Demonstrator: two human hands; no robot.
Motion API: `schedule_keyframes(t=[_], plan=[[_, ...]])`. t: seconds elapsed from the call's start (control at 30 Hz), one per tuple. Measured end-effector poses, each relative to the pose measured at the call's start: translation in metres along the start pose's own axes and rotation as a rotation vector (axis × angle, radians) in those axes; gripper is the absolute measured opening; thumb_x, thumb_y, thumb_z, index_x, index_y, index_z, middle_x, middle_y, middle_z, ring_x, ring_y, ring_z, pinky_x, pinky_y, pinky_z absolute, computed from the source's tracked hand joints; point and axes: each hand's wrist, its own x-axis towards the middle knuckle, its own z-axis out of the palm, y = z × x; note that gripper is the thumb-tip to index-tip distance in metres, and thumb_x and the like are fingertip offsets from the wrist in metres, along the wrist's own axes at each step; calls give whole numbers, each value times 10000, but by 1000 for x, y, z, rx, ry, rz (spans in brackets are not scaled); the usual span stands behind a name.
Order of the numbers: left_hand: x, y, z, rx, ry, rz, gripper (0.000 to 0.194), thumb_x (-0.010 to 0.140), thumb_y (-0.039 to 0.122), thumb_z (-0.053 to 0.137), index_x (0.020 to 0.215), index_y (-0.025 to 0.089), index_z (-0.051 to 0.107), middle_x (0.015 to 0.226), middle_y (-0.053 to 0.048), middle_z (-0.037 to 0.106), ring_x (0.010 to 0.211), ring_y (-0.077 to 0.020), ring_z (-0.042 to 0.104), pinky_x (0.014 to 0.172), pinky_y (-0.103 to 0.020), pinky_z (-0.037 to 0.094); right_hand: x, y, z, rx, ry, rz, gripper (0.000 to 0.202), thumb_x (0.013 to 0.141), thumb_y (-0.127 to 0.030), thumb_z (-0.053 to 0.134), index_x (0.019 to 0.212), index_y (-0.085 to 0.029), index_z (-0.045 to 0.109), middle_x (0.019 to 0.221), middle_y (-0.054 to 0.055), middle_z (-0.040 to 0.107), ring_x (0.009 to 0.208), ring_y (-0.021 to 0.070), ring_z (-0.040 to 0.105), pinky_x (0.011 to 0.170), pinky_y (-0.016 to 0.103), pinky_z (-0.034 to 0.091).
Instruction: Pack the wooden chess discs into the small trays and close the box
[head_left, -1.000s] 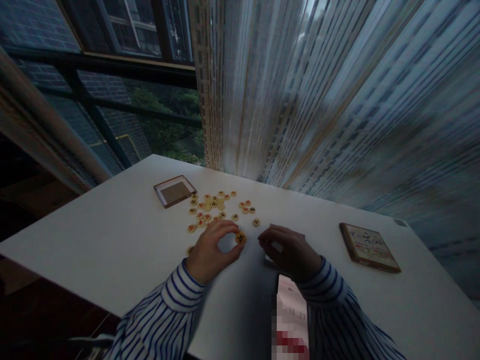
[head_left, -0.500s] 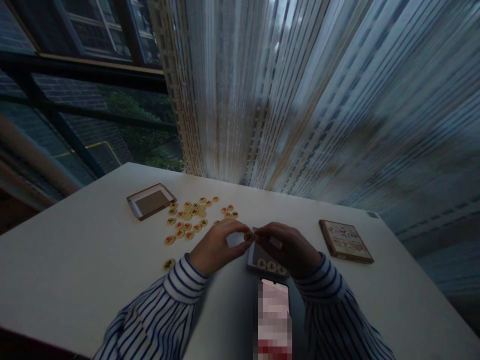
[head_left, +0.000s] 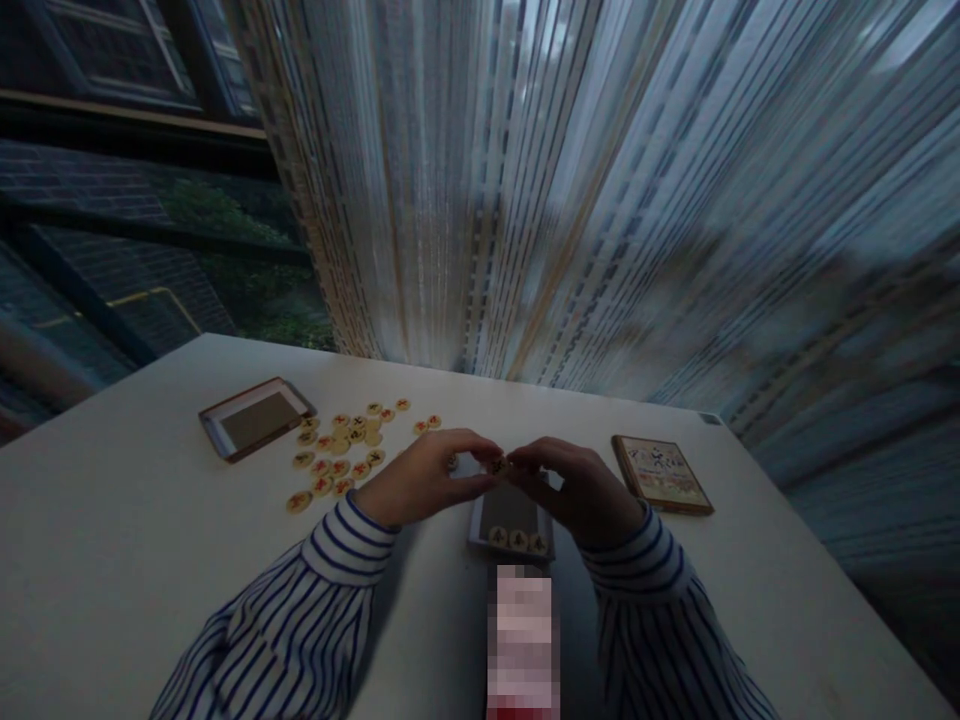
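Between the fingertips of my left hand (head_left: 435, 478) and my right hand (head_left: 574, 485) is a round wooden piece (head_left: 498, 465) with a dark character. Both hands pinch it, one from each side, above an open box (head_left: 510, 506). Three round pieces (head_left: 518, 540) lie in a row along the near side of that box. My right hand hides part of the box's far right side. Several round pieces with red or black characters (head_left: 340, 467) are scattered on the table to the left of my left hand.
A shallow open lid or tray (head_left: 259, 418) lies at the left of the white table (head_left: 135, 520). A closed box with printed artwork (head_left: 665, 474) is at the right. A phone (head_left: 523, 640) lies in front of the open box. String curtains hang behind.
The view has shifted, so the table items appear further left. Both hands still hold the piece over the box, and it is turned slightly differently.
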Motion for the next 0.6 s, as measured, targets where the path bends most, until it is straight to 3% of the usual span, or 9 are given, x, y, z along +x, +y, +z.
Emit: schedule_keyframes(t=[0.23,0.4,0.6], plan=[[7,-7,2,-294,18,-8,272,710,244,658,968,159,640,930,-48,675,855,-150,612,804,-287,473,1,-4,-2,-3,125,-28,97,806,-227,570,869,-161,603,723,47,640,650,125,591,593,247,482],[10,-12,8,-635,30,-121,322,688,260,688,976,138,613,907,-59,686,841,-160,634,785,-305,498,3,-6,0,-52,201,-13,90,794,-232,587,857,-167,591,706,37,629,636,124,588,576,247,482],[12,-10,10,-820,35,-202,327,647,271,730,913,131,603,873,-64,695,823,-172,650,760,-311,510,4,-6,3,-111,231,-21,124,808,-255,567,897,-169,578,721,44,634,656,141,591,589,274,482]])
